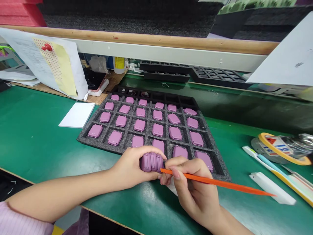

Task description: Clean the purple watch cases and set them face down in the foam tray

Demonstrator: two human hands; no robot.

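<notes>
My left hand (130, 168) is closed around a small stack of purple watch cases (152, 162), holding them on edge just in front of the foam tray. My right hand (198, 189) pinches a slim orange plastic stick (220, 182), its near end touching or almost touching the right side of the stack. Something white, partly hidden, shows under the right fingers; I cannot make out what it is. Beyond the hands lies the dark grey foam tray (99, 143), with a purple watch case (157, 130) in most of its compartments. A few dark, shiny pieces sit in its back row.
On the right are a toothbrush (259, 158), a white strip (272, 188) and a clear jar (264, 148) with an orange ring. A white pad (77, 115) lies left of the tray. A wooden-edged shelf (146, 38) crosses overhead, with papers hanging down on both sides.
</notes>
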